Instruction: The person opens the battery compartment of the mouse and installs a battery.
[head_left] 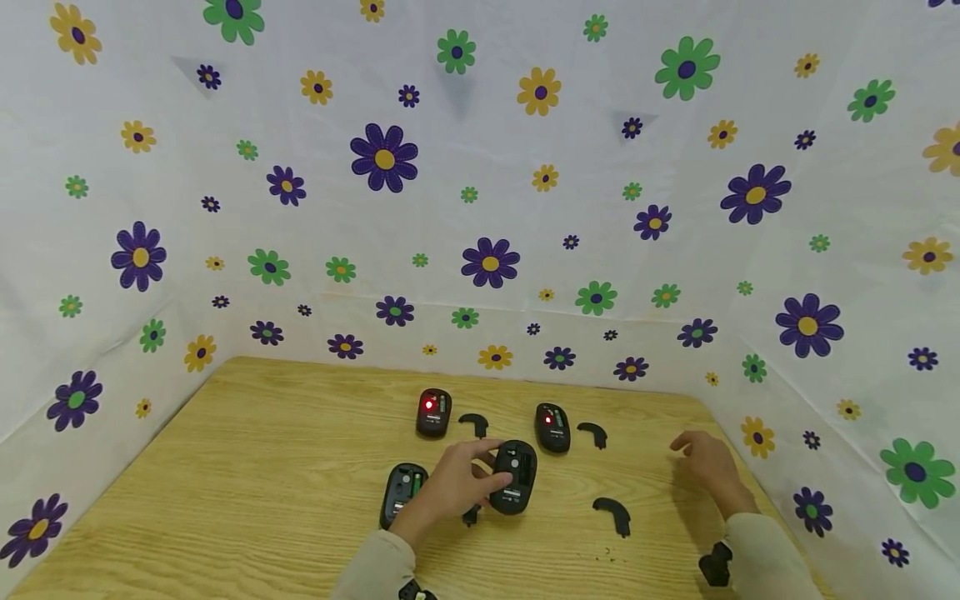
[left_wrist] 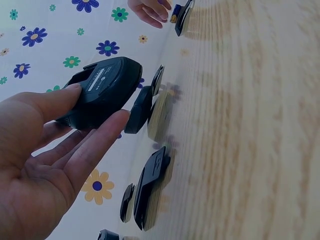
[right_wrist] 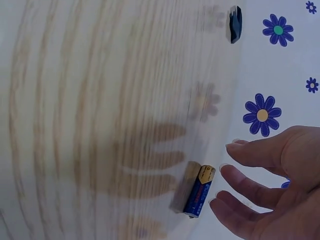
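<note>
A black computer mouse (head_left: 514, 479) is in my left hand (head_left: 452, 482), which grips it by its left side with the underside facing up. Its battery bay is uncovered and looks dark. In the left wrist view the thumb presses the mouse (left_wrist: 103, 90) near that bay while fingers support it from below. My right hand (head_left: 708, 465) is above the right side of the table, holding nothing. In the right wrist view its loosely bent fingers point toward a blue and gold battery (right_wrist: 200, 191) on the table, apart from it.
Two upturned mice (head_left: 433, 414) (head_left: 552, 428) glow red at the back. Another mouse (head_left: 395, 493) with a green battery lies left of my left hand, partly covered. Black battery covers (head_left: 474, 421) (head_left: 594, 433) (head_left: 615, 514) lie around. Flowered cloth walls (head_left: 480, 217) border the table (head_left: 247, 467).
</note>
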